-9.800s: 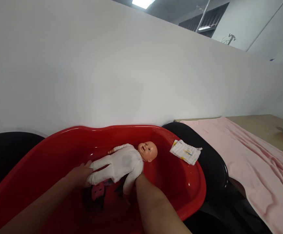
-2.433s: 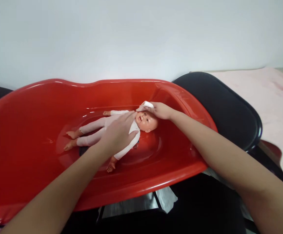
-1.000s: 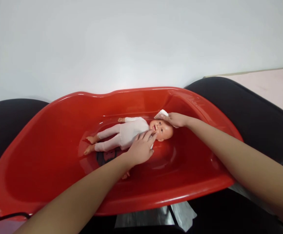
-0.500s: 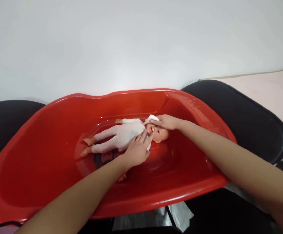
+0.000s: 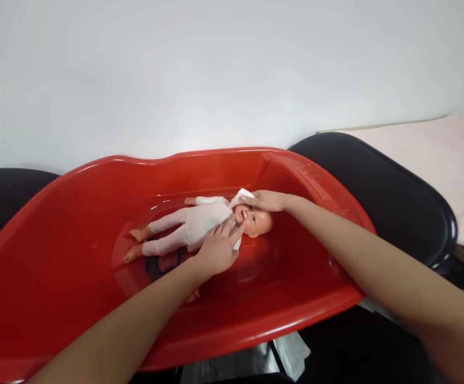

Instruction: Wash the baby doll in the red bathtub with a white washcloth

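Note:
A baby doll (image 5: 192, 223) in a white suit lies on its back in a red plastic tub (image 5: 76, 277), head to the right. My left hand (image 5: 218, 249) rests on the doll's chest and shoulder, fingers stretched toward its chin. My right hand (image 5: 267, 200) presses a small white cloth (image 5: 241, 196) against the doll's cheek, fingers closed on it. The doll's near arm is partly hidden under my left hand.
The tub sits across black chair seats (image 5: 380, 186), with another at the left (image 5: 4, 197). A pink towel (image 5: 440, 160) covers a surface at the right. A white wall (image 5: 216, 74) stands right behind the tub. Pale sheets (image 5: 292, 352) lie below the tub's front rim.
My right hand slid the white cloth from the doll's forehead down to its cheek. My left hand stayed on the doll's chest. Ten seconds ago the cloth lay on the tub's right rim.

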`<state>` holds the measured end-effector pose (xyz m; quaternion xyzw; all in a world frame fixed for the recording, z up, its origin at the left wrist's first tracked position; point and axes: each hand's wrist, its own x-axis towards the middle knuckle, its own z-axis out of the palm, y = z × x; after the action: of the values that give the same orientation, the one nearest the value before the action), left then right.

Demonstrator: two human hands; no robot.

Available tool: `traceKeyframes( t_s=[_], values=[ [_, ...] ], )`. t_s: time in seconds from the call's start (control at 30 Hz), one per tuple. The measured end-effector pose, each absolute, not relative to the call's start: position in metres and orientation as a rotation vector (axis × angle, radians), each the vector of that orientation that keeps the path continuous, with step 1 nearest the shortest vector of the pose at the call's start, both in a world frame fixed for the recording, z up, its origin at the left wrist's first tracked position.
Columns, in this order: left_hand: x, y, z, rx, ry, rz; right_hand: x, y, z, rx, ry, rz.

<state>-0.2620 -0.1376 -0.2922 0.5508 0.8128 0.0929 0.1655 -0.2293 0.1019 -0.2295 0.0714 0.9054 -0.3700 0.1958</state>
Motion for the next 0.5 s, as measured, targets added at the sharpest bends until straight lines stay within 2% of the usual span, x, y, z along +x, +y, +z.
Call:
traceKeyframes(
  t_s=[0.17,0.5],
  values=[
    [-0.263,-0.138,-0.291,1.585,2.313,0.259,-0.228,0.089,-0.228,-0.035,2.485,-1.12],
    [-0.263,-0.14,-0.281,1.568,2.283,0.228,-0.231,0.117,-0.233,0.335,2.515,-0.687]
  ],
)
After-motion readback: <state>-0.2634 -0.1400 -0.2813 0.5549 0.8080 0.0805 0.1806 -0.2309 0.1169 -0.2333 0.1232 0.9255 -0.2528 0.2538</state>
